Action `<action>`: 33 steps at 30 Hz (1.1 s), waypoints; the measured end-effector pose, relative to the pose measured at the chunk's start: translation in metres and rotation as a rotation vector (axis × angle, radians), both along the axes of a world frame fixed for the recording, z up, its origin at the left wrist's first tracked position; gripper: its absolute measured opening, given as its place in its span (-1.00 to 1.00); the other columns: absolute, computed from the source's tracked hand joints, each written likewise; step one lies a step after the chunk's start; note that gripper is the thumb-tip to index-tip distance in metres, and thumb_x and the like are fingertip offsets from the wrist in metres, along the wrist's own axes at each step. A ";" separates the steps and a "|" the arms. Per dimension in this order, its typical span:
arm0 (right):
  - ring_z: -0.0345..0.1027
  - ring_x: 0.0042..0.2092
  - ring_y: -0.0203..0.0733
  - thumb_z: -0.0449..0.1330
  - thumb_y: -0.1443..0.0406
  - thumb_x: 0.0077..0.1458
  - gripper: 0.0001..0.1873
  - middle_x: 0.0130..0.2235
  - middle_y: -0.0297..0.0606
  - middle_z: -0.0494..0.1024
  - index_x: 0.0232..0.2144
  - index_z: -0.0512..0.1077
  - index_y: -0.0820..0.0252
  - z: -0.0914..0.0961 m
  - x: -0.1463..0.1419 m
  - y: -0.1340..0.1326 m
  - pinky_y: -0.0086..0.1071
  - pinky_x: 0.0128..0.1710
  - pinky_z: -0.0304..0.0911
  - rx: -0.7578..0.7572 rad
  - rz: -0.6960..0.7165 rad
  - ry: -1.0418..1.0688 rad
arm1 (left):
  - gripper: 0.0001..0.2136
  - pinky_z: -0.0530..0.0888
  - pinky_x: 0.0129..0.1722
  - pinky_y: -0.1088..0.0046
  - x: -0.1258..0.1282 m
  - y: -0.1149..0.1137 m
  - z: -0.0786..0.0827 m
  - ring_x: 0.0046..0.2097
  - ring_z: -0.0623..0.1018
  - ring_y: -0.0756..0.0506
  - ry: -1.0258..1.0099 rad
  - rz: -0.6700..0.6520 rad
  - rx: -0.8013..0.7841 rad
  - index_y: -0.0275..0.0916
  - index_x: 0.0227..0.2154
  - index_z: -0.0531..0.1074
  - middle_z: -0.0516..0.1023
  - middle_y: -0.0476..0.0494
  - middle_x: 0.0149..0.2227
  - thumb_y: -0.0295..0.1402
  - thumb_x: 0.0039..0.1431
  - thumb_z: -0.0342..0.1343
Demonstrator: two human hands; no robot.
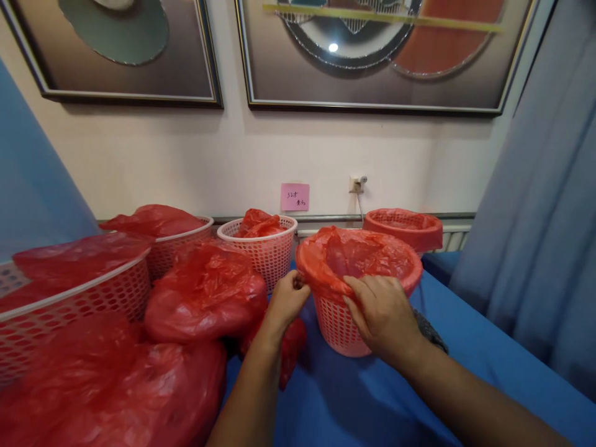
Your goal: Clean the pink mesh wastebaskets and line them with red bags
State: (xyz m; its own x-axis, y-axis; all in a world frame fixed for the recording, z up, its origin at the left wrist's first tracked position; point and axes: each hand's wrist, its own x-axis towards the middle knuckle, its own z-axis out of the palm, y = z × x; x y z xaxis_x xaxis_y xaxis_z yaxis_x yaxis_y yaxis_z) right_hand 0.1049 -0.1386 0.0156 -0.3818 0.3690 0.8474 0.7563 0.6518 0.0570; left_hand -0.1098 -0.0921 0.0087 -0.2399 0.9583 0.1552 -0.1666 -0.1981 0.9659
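A pink perforated plastic basket [342,326] stands upright on the blue surface. A red plastic bag [321,257] lines it, and the bag's edge is folded down over the rim all round. My left hand [286,298] is closed on the bag's edge at the basket's near left. At the front of the rim, my right hand [384,310] pinches the folded bag between thumb and fingers. The bag sags loosely inside, so the basket's bottom is hidden.
Filled red bags [205,298] lie at my left. Behind them stand a white-rimmed basket [265,248] and other baskets with red bags. Another bag-lined basket [403,230] sits at the back right. A blue curtain [535,205] hangs at the right.
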 end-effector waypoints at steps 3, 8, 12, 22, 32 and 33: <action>0.35 -0.28 -0.04 0.10 0.33 0.33 -0.80 -0.34 -0.19 0.54 -0.06 0.46 0.26 -0.011 0.001 0.012 -0.16 -0.21 0.12 0.061 -0.045 -0.008 | -0.70 0.37 -0.42 0.57 -0.007 0.003 0.001 -0.42 0.51 0.02 -0.057 0.114 0.063 -0.21 -0.34 0.47 0.55 0.06 -0.46 -0.47 -0.24 0.33; 0.32 -0.28 -0.06 0.15 0.29 0.32 -0.86 -0.34 -0.21 0.52 -0.13 0.45 0.22 -0.015 0.014 0.016 -0.18 -0.20 0.09 0.058 -0.005 0.001 | -0.61 0.50 -0.31 0.46 -0.005 0.002 0.003 -0.34 0.60 -0.04 -0.187 0.091 0.088 -0.21 -0.25 0.44 0.61 -0.07 -0.30 -0.09 -0.07 0.34; 0.32 -0.28 -0.06 0.15 0.29 0.32 -0.87 -0.34 -0.23 0.52 -0.13 0.44 0.20 -0.013 0.017 0.013 -0.18 -0.21 0.09 0.041 0.026 0.011 | -0.62 0.49 -0.30 0.50 -0.003 0.005 -0.003 -0.35 0.59 0.00 -0.196 0.104 0.096 -0.21 -0.29 0.45 0.61 -0.04 -0.31 -0.13 -0.13 0.38; 0.39 -0.20 -0.04 0.14 0.33 0.27 -0.70 -0.21 -0.16 0.60 0.04 0.41 0.25 -0.016 0.029 0.015 -0.16 -0.17 0.18 0.014 0.129 0.071 | -0.70 0.50 -0.28 0.45 -0.025 0.027 -0.021 -0.30 0.58 -0.07 0.108 0.334 0.108 -0.21 -0.30 0.51 0.60 -0.08 -0.33 -0.53 -0.17 0.35; 0.40 -0.23 -0.08 0.19 0.31 0.27 -0.85 -0.29 -0.24 0.57 -0.11 0.46 0.18 -0.013 0.034 0.015 -0.19 -0.17 0.17 -0.021 0.172 0.079 | -0.64 0.59 -0.24 0.38 -0.020 0.025 -0.020 -0.19 0.67 -0.11 0.036 0.307 0.136 -0.22 -0.05 0.44 0.64 -0.28 -0.08 -0.20 0.14 0.30; 0.40 -0.23 -0.08 0.20 0.32 0.26 -0.84 -0.29 -0.24 0.57 -0.10 0.45 0.18 -0.013 0.035 0.015 -0.19 -0.17 0.17 -0.020 0.176 0.080 | -0.63 0.60 -0.23 0.36 -0.019 0.027 -0.022 -0.23 0.67 -0.11 0.044 0.287 0.140 -0.23 -0.09 0.46 0.66 -0.26 -0.15 -0.21 0.09 0.34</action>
